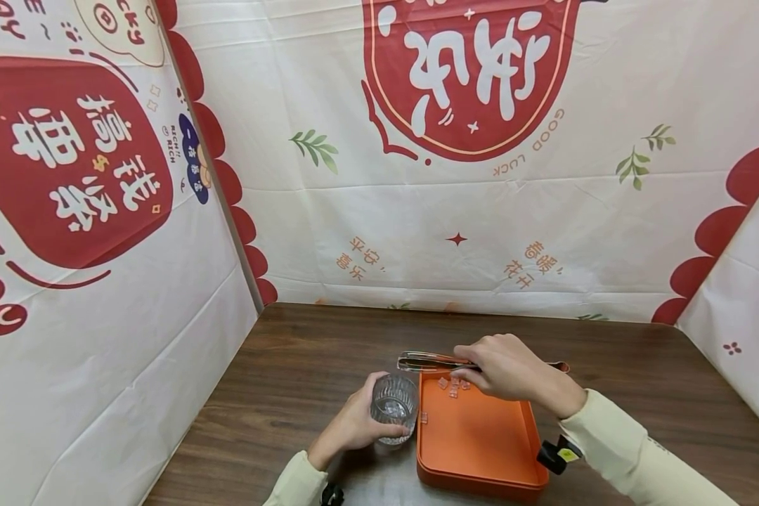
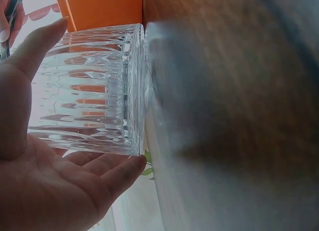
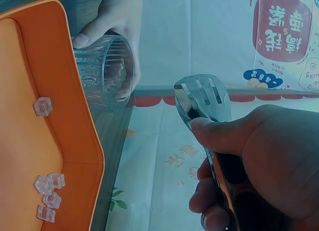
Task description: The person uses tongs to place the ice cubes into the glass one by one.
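Note:
My left hand holds a clear ribbed drinking glass, thumb on the near side and fingers round the far side. The glass is beside the left wall of an orange tray; whether anything lies inside the glass, I cannot tell. Metal tongs with slotted ends are gripped in my right hand, over the tray's far edge. Their tips point left and look close together, with nothing visible between them. Several small clear cubes lie in the tray's far left corner, and one single cube is near its left wall.
The dark wood table runs back to a white printed cloth. More cloth hangs at the left and right sides. The tray has raised walls.

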`<control>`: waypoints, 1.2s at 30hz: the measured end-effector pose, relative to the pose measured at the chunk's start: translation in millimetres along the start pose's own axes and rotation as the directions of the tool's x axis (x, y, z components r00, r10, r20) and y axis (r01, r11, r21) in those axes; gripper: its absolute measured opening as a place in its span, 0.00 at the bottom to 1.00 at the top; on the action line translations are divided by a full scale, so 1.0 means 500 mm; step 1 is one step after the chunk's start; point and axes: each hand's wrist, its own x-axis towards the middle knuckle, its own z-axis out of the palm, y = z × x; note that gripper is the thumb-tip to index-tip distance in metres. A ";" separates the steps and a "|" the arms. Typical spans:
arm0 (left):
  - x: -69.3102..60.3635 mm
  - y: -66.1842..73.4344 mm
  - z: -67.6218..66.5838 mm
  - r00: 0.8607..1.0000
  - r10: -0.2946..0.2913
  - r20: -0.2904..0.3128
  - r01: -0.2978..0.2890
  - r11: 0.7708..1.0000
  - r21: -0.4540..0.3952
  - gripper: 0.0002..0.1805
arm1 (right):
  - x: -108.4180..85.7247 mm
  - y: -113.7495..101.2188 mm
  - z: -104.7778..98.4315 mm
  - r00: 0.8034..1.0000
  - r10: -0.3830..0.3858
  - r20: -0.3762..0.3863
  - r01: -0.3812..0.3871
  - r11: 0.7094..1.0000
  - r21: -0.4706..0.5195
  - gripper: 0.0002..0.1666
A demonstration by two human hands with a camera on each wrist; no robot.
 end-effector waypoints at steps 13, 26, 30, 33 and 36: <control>0.003 0.001 0.000 1.000 -0.002 0.008 0.002 1.000 -0.016 0.51 | 0.003 -0.005 0.009 1.000 0.004 0.014 -0.005 1.000 0.019 0.19; 0.001 0.000 0.000 1.000 0.008 0.000 -0.008 1.000 -0.008 0.51 | 0.002 -0.006 0.023 1.000 -0.007 0.014 0.007 0.999 0.041 0.20; 0.000 0.000 0.000 1.000 0.014 0.001 -0.014 1.000 -0.004 0.51 | 0.003 -0.006 0.027 1.000 0.007 0.030 -0.008 0.999 0.045 0.20; 0.001 0.001 0.001 1.000 0.002 0.006 -0.002 1.000 -0.003 0.52 | 0.003 -0.006 0.029 0.999 0.019 0.042 -0.021 0.999 0.047 0.21; 0.002 0.000 0.001 1.000 -0.012 0.011 0.012 1.000 -0.002 0.52 | 0.003 -0.007 0.031 0.998 0.026 0.052 -0.029 0.998 0.054 0.20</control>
